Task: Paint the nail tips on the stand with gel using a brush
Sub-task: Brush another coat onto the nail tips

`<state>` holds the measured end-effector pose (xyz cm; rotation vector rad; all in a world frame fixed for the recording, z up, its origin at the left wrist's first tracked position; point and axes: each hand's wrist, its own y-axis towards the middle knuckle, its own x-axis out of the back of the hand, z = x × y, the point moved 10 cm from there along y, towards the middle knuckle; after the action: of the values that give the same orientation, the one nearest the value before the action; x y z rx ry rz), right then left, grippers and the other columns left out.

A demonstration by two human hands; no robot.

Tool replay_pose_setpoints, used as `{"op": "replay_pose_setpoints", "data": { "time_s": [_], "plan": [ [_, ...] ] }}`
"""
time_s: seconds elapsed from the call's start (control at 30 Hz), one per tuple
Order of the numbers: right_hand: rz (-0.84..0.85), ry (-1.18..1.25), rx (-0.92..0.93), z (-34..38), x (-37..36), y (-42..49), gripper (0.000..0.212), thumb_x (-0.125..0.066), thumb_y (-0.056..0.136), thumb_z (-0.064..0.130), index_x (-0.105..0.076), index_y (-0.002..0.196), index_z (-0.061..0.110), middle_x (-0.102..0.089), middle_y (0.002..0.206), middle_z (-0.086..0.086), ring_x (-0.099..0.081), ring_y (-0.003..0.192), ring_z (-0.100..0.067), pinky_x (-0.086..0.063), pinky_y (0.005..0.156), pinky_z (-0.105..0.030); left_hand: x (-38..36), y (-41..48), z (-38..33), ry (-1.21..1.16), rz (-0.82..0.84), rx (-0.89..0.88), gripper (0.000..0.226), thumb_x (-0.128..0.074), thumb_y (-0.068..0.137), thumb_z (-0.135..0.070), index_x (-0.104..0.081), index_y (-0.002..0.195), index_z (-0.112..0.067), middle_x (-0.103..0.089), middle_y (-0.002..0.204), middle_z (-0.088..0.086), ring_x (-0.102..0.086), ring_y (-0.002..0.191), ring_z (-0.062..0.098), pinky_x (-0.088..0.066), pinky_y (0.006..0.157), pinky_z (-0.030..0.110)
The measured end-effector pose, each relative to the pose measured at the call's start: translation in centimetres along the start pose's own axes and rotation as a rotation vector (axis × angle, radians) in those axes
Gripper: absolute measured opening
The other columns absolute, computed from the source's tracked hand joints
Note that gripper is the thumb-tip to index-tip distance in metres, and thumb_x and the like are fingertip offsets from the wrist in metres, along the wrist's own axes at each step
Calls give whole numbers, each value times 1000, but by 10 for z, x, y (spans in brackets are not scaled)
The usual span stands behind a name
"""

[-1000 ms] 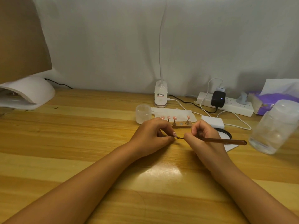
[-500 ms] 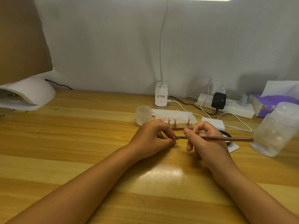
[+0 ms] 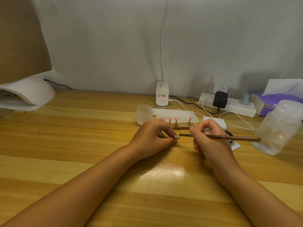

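A small wooden stand (image 3: 182, 127) lies on the desk just behind my hands, with several pink nail tips (image 3: 176, 118) upright on little pegs. My left hand (image 3: 153, 138) pinches one pink nail tip (image 3: 177, 137) between thumb and fingers. My right hand (image 3: 207, 140) grips a long brown brush (image 3: 232, 137) like a pen. Its dark bristle end (image 3: 181, 135) points left and sits just to the right of the held tip, almost touching it.
A frosted jar (image 3: 144, 114) stands left of the stand, on the wooden desk (image 3: 82, 136). A white lamp base (image 3: 162, 97), power strip (image 3: 229, 106), cables, purple tissue pack (image 3: 268, 104), large clear plastic jar (image 3: 277, 128) and white curing lamp (image 3: 27, 94) ring the work area.
My right hand has drawn the brush slightly to the right, so the bristle end has come away from the tip in my left hand. The left hand stays in place.
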<state>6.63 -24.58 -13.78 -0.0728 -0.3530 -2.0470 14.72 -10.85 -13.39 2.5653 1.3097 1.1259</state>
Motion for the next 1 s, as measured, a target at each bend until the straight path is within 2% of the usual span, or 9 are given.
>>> {"op": "replay_pose_setpoints", "data": {
  "time_s": [0.17,0.27,0.37,0.57,0.73,0.83,1.0],
  "plan": [
    [77,-15,5,2,-10,-2,17,-63,92,26,-53,88,12,-62,53,0,-53,47,-3,-40,45,-13,1,0,1,12,-9,-7,16,-82,79,-18,-73,83,-30,-62,85,-14,-63,70,14,-48,62,19],
    [58,-57,2,0,-8,-1,15,-62,93,24,-53,87,13,-61,52,0,-51,45,-6,-40,45,-20,0,0,1,6,-3,-15,14,-81,80,-16,-74,84,-28,-61,85,-16,-60,68,5,-41,64,8],
    [18,-97,17,0,-5,0,12,-61,92,18,-53,87,11,-58,50,1,-49,41,-1,-38,41,-16,0,0,1,-3,3,-17,11,-81,80,-16,-76,85,-25,-62,85,-15,-57,66,-2,-38,66,4],
    [-29,-111,11,-3,1,2,9,-60,90,11,-52,84,11,-52,48,2,-46,39,0,-37,39,-13,0,1,2,-16,2,-17,11,-80,81,-18,-77,88,-26,-63,87,-15,-52,63,0,-41,59,13],
    [-75,52,-10,1,7,0,20,-59,94,30,-53,90,12,-59,51,3,-48,41,-2,-40,40,-15,-3,2,4,-29,28,3,8,-76,85,-18,-76,91,-24,-72,95,-12,-63,76,6,-56,71,30],
    [-42,62,-23,2,1,-1,27,-56,92,43,-56,93,16,-66,59,0,-52,44,-2,-45,44,-16,-4,2,6,-3,34,25,9,-76,85,-20,-74,93,-24,-73,95,-13,-60,71,0,-52,68,21],
    [25,40,1,3,-4,-2,17,-61,94,25,-54,97,9,-70,66,0,-60,53,-2,-49,49,-17,-3,1,5,-7,28,26,10,-77,84,-15,-71,91,-20,-72,92,-10,-60,69,-4,-47,66,14]
  ]
}}
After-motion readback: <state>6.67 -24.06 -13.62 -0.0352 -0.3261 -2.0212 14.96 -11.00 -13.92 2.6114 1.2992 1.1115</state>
